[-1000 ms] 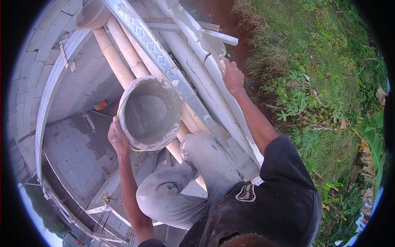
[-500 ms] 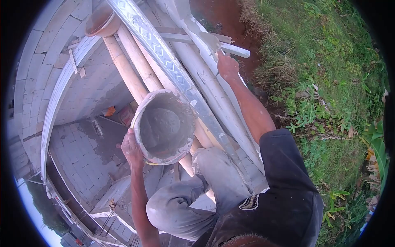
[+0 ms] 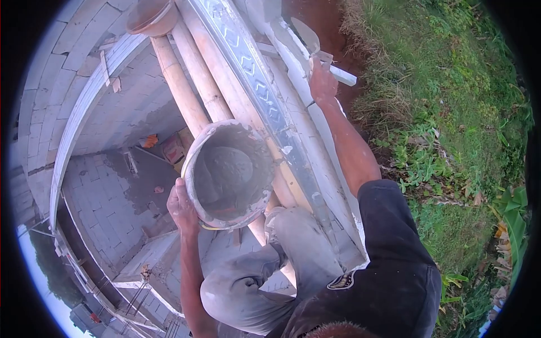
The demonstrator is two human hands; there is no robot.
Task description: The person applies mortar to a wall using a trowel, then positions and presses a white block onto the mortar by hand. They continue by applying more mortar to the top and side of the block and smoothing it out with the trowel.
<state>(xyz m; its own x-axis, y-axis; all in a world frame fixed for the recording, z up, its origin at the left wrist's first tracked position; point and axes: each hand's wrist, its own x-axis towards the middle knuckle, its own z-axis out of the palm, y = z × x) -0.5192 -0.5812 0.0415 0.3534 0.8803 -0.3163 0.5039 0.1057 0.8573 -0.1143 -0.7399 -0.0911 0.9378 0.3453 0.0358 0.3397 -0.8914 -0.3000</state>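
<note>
My left hand (image 3: 183,209) grips the left rim of a round bucket (image 3: 258,147). Grey wet mortar (image 3: 228,169) lies inside it, and its mouth faces up toward me. The bucket sits over the bamboo poles (image 3: 205,90), close to my bent knee. Out at the far right, my right hand (image 3: 323,84) is closed around the handle of a trowel (image 3: 306,36). The trowel's blade points away from me, raised beside the outer edge of the white block wall (image 3: 288,53). Its handle is mostly hidden by my fingers.
A patterned metal strip (image 3: 253,79) runs along the poles beside the wall. A second, brownish bucket (image 3: 151,19) stands at the far end. Below on the left is a deep block-walled room (image 3: 107,191); on the right the ground drops to grass (image 3: 451,112). A pale bar (image 3: 342,75) sticks out past the wall.
My right hand has lifted, and the trowel blade now shows clear beyond the wall edge. The view has shifted slightly. My left hand stays on the bucket.
</note>
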